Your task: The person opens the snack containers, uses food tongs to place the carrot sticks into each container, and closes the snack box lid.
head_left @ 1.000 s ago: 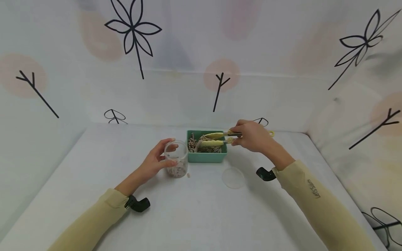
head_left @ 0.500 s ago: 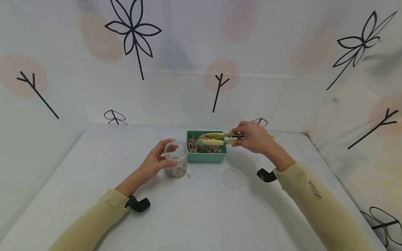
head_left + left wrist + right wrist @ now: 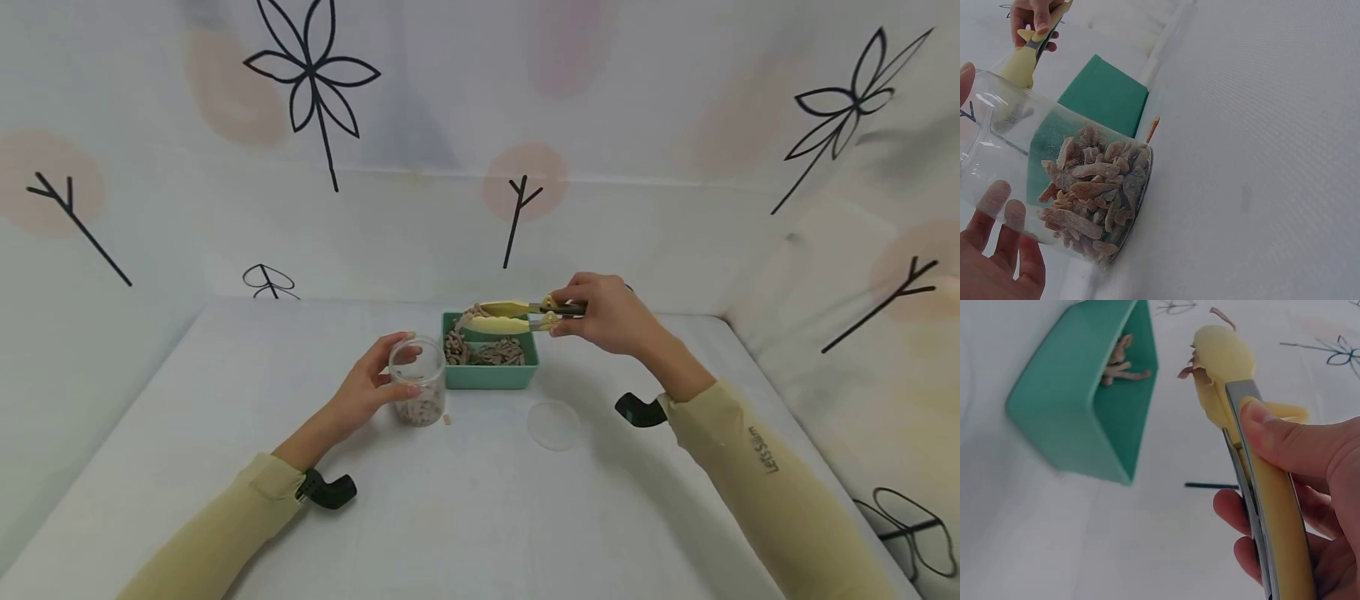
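My left hand (image 3: 372, 379) grips a clear plastic jar (image 3: 1007, 153) around its side, the jar upright on the table. Whitish-brown dried strips (image 3: 1094, 194) fill its lower part. In my right hand (image 3: 607, 312) is a pair of yellow-tipped tongs (image 3: 1266, 506), squeezed between thumb and fingers. The tong heads (image 3: 501, 323) pinch a small bunch of the strips, whose ends poke out in the right wrist view. They hang over the green rectangular box (image 3: 491, 377), where more brownish strips (image 3: 498, 352) lie. The jar stands just left of the box.
A round clear lid (image 3: 553, 425) lies flat on the white table (image 3: 480, 517), in front of the box. One small loose piece (image 3: 1153, 129) rests beside the jar's base. Patterned white cloth walls (image 3: 420, 233) rise behind the table and at its sides.
The right hand has lifted the tongs up out of the box's contents, bringing a bunch of strips with them toward the box's left side. The left hand and jar have stayed put.
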### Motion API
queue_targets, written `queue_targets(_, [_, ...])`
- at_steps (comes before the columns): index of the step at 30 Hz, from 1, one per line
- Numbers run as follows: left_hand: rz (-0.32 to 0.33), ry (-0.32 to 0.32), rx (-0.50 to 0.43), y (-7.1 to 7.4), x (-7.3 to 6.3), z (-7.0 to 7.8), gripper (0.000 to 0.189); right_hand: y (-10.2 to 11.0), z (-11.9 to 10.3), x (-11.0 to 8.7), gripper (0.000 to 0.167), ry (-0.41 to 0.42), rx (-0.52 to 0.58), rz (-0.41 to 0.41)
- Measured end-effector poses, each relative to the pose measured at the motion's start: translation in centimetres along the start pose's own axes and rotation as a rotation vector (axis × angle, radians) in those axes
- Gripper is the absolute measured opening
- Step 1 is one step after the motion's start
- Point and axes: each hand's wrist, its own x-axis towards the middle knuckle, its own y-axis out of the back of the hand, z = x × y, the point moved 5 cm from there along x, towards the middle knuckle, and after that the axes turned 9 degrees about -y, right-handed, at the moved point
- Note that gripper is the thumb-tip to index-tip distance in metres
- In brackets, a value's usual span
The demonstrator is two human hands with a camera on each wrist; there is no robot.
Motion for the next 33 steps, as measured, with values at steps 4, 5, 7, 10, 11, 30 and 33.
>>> queue_targets(4, [-0.002, 0.010, 0.000, 0.1, -0.1, 0.1, 0.070, 0.8, -1.4, 0.0, 0.039, 0.033, 0.048, 0.008])
queue_targets(5, [-0.003, 0.012, 0.001, 0.1, 0.0, 0.1, 0.070, 1.0, -1.8, 0.0, 0.039, 0.035, 0.060, 0.005])
queue_targets(7, [-0.004, 0.019, 0.004, 0.1, 0.0, 0.1, 0.070, 1.1, -2.6, 0.1, 0.040, 0.047, 0.083, -0.005])
queue_targets(10, [-0.006, 0.025, 0.006, 0.2, 0.1, 0.0, 0.070, 1.1, -3.8, 0.2, 0.039, 0.073, 0.110, -0.025])
queue_targets(11, [-0.007, 0.026, 0.007, 0.2, 0.1, 0.0, 0.070, 1.0, -4.2, 0.3, 0.039, 0.086, 0.123, -0.033])
queue_targets(30, [0.005, 0.064, 0.033, 0.1, -0.1, -0.1, 0.071, -2.1, -6.9, 0.0, 0.044, 0.164, 0.077, -0.093])
queue_targets(33, [0.006, 0.061, 0.036, 0.2, -0.1, 0.0, 0.071, -2.1, -7.2, -0.1, 0.044, 0.186, 0.046, -0.074])
